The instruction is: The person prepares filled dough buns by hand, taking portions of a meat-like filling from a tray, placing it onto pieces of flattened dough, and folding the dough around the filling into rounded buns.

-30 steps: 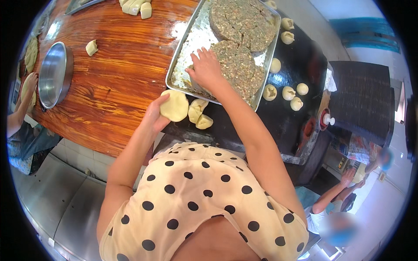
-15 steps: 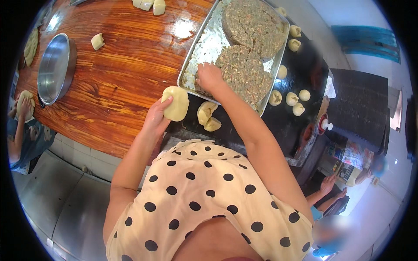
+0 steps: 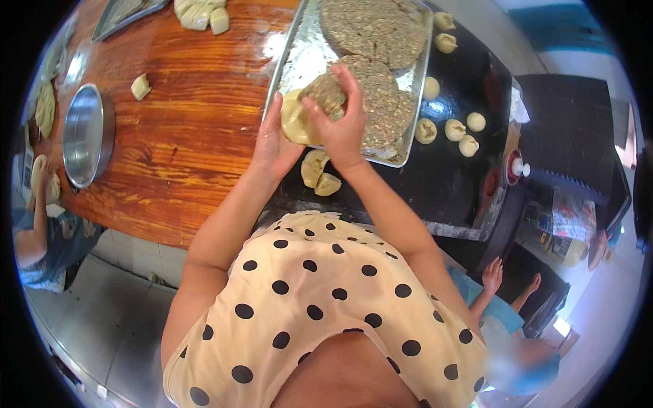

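Note:
A flattened round of pale yellow dough (image 3: pixel 296 124) rests in my left hand (image 3: pixel 273 143), which supports it from below with the thumb at its edge. My right hand (image 3: pixel 343 129) grips a lump of brownish, grainy filling (image 3: pixel 325 94) over the dough's upper right part. Both hands are above the near left corner of a metal tray (image 3: pixel 289 64). In that tray lie two large masses of filling (image 3: pixel 381 102), the nearer one partly behind my right hand. Just below my wrists sit a few folded dough pieces (image 3: pixel 314 168).
Several round dough balls (image 3: pixel 454 129) stand on the black surface at right. A round steel pan (image 3: pixel 87 136), one dough chunk (image 3: pixel 141 87) and a dough pile (image 3: pixel 197 13) are on the wooden table (image 3: pixel 190 136). Other people work at far left and lower right.
My right hand has come up from the tray's near left corner with a lump of filling. The left hand has carried the dough up and right to meet it.

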Demonstrator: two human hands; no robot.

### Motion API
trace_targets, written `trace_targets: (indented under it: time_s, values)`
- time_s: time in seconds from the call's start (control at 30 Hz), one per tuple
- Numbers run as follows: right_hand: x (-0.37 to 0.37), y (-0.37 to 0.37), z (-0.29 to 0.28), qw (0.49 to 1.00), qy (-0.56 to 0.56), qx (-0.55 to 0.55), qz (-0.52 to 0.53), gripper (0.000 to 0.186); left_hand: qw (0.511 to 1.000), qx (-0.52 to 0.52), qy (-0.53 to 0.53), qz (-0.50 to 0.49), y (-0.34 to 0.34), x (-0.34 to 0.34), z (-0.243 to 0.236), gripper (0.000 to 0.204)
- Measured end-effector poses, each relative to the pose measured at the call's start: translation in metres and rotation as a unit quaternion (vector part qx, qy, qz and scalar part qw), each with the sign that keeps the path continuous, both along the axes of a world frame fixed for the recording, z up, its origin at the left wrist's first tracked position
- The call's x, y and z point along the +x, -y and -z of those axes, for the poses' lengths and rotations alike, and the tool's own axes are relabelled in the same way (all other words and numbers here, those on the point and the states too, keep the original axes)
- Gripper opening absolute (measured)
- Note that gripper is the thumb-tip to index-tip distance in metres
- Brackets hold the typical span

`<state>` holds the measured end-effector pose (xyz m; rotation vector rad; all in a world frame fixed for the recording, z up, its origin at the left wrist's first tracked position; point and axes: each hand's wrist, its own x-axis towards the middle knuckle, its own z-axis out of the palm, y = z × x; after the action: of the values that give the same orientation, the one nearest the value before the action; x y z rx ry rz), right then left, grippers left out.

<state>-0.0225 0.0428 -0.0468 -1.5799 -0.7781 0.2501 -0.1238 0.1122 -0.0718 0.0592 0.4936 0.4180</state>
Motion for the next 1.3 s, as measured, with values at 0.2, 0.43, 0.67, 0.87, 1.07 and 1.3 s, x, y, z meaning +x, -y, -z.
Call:
trace_targets:
  time_s: [0.2, 0.43, 0.67, 0.87, 1.07, 1.3]
  values:
    - [0.025, 0.045, 0.015, 0.974, 0.215, -0.056, 0.038, 0.058, 0.995, 0.082, -0.036, 0.043, 0.036, 0.063, -0.025, 0.047]
    - [0.048, 0.107, -0.021, 0.98, -0.099, 0.117, 0.13, 0.06, 0.99, 0.082, -0.021, 0.114, 0.069, 0.104, -0.07, 0.049]
    - [0.052, 0.131, -0.019, 0.808, -0.452, 0.329, 0.184, 0.048, 0.969, 0.159, -0.038, 0.186, 0.129, 0.118, -0.063, 0.05]
    - [0.052, 0.14, -0.012, 0.872, -0.314, 0.16, 0.34, 0.042, 0.948, 0.187, -0.075, 0.247, 0.148, 0.112, -0.06, 0.045]
    - [0.051, 0.147, -0.014, 0.861, -0.315, 0.215, 0.337, 0.027, 0.936, 0.199, -0.075, 0.282, 0.156, 0.115, -0.071, 0.046]
    - [0.048, 0.149, -0.016, 0.868, -0.299, 0.192, 0.348, 0.027, 0.931, 0.191, -0.085, 0.298, 0.148, 0.115, -0.06, 0.047]
